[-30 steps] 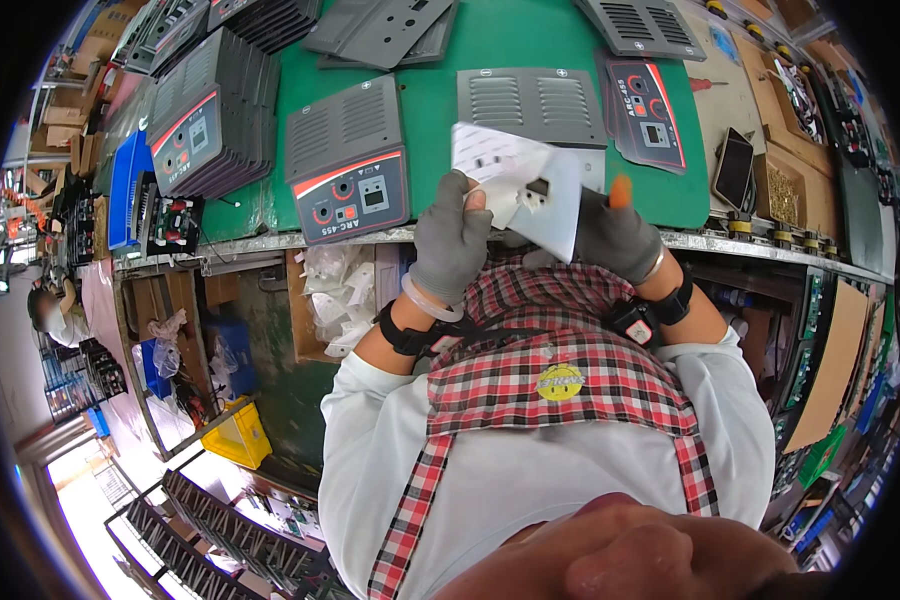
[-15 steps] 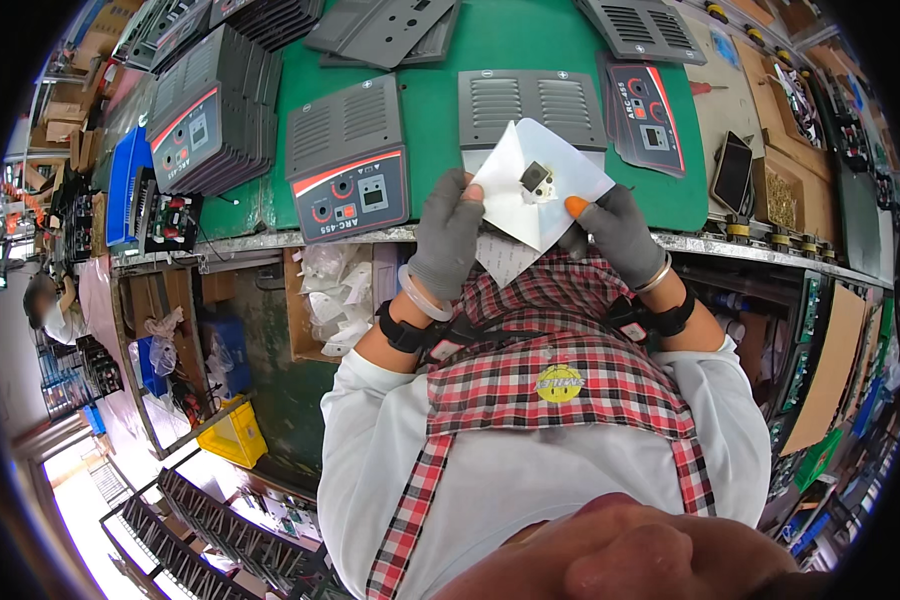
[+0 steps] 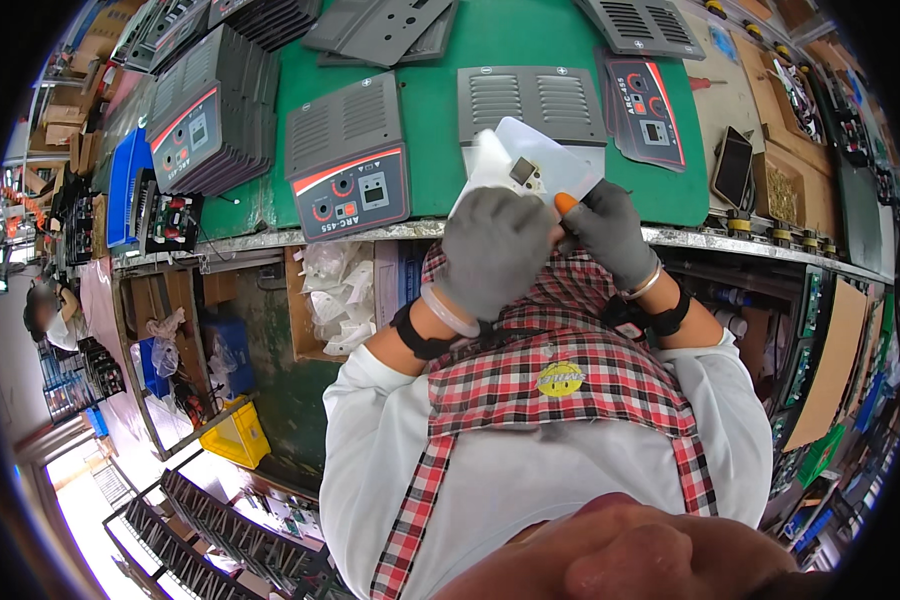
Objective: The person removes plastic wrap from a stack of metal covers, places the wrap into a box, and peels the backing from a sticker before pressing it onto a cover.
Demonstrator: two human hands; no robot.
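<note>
Both my hands wear grey gloves and are together in front of the apron, over a thin white sheet [image 3: 567,163] with a dark square window and small holes. My right hand [image 3: 610,232] pinches its near right side, an orange tip showing on the thumb. Curled over the near left part, my left hand [image 3: 500,250] has its fingertips close to the right thumb; it covers what it grips there. Just beyond the sheet lies a grey louvered metal panel [image 3: 530,98]. Left of it is another louvered panel [image 3: 348,160] with a red and dark control face.
Stacked grey panels [image 3: 215,110] stand at the left of the green tabletop [image 3: 430,150]. Loose control-face sheets [image 3: 645,115] lie at the right, partly under another panel. Further right are a phone [image 3: 733,168] and a tray of small screws [image 3: 782,195]. An open carton [image 3: 335,300] holds white parts below the table edge.
My left hand has moved right across the sheet, from its left edge to beside my right thumb. The sheet's lower part is now covered. My right hand has barely moved.
</note>
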